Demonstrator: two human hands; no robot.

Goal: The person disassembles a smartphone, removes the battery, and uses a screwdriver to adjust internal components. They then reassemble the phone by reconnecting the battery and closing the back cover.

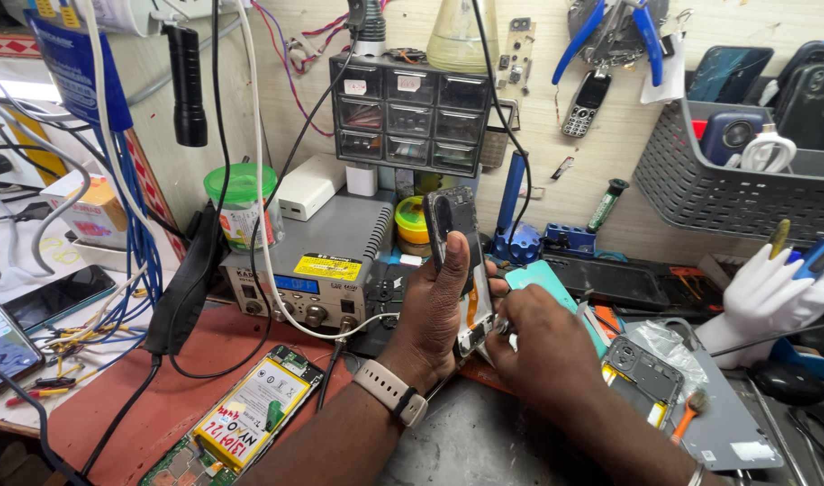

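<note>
At the far left edge of the workbench (pixel 97 405) I see a dark phone (pixel 59 295) lying flat among loose blue cables (pixel 142 234). Near the front edge lies an opened phone with a yellow battery (pixel 245 416), face up. Behind it, toward the back wall, stands a grey soldering station (pixel 326 261), with a green-lidded jar (pixel 243 205) just to its left and a small parts drawer cabinet (pixel 412 112) above it. My left hand (pixel 439 310), a pale watch on its wrist, is closed around an opened phone frame (pixel 459 261), holding it upright near the middle of the bench, thumb along its left edge. My right hand (pixel 538 346) sits just beside the frame's lower end, fingers curled and touching it; I cannot tell whether it grips a tool there. To the right of that hand a grey phone back cover (pixel 644 378) rests on a grey mat (pixel 727 423), with an orange-handled brush (pixel 691 409) beside it. At the right edge a white glove-shaped stand (pixel 772 297) holds tools, and a grey basket (pixel 745 189) hangs on the wall above.
</note>
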